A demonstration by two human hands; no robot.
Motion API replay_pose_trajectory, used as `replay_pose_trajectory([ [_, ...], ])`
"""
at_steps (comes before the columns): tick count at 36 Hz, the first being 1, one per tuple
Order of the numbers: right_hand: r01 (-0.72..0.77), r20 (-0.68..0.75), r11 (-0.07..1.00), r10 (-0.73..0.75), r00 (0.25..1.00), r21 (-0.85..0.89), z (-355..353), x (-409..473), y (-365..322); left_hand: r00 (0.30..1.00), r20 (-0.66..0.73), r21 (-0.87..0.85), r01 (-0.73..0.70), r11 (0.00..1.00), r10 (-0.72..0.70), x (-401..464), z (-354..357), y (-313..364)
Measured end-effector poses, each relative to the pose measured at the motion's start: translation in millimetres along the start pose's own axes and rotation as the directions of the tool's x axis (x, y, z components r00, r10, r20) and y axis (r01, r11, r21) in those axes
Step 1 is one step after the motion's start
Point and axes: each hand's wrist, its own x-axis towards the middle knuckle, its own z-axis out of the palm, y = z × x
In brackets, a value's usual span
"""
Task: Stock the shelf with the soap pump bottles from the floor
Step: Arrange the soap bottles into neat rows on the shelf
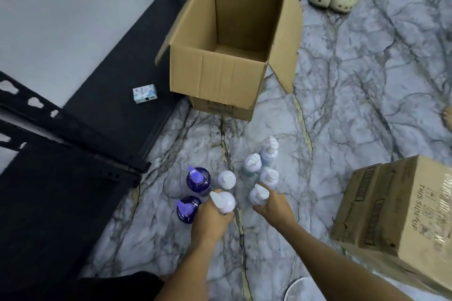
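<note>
Head view: left hand (212,221) round white pump bottle (223,201), right hand (275,206) gripping pale-blue pump bottle (259,194), both upright w/ white pumps.

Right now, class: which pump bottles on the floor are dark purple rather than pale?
The two purple bottles at the left of the cluster, nearest the black shelf. All other bottles are white or pale blue.

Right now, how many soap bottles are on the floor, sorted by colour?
Purple bottles: 2
White or pale bottles: 6
Total: 8
</note>
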Motion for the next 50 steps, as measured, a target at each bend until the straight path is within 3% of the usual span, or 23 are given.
replay_pose_trajectory([
  [11,0.04,-0.056,0.999,-0.039,0.998,0.015,-28.3,-35.6,-27.9,0.986,0.094,-0.066,-0.132,0.989,0.138,-33.2,-58.2,29.3],
  [17,0.142,-0.13,0.99,-0.141,0.981,0.001,-57.3,-52.2,-68.4,0.988,-0.006,-0.095,-0.155,0.983,0.155,-57.5,-98.7,38.2],
  [24,0.29,-0.214,0.95,-0.261,0.941,0.116,-92.8,-65.0,-134.5,0.972,-0.173,-0.118,-0.182,0.976,0.161,-83.7,-147.2,53.3],
  [28,0.451,-0.284,0.879,-0.397,0.873,0.157,-118.5,-80.8,-188.8,0.933,-0.313,-0.165,-0.235,0.958,0.175,-107.7,-184.2,68.3],
  [32,0.589,-0.309,0.789,-0.525,0.793,0.175,-134.4,-90.3,-246.5,0.852,-0.492,-0.186,-0.301,0.935,0.176,-138.8,-229.9,77.3],
  [38,0.727,-0.291,0.645,-0.667,0.686,0.236,-144.8,-112.8,-339.4,0.678,-0.706,-0.133,-0.41,0.902,0.204,-196.6,-305.9,86.7],
  [50,0.856,-0.394,0.291,-0.792,0.466,0.427,-155.3,-207.8,-513.1,0.251,-0.94,0.035,-0.602,0.798,0.231,-320.3,-427.2,111.0],
])
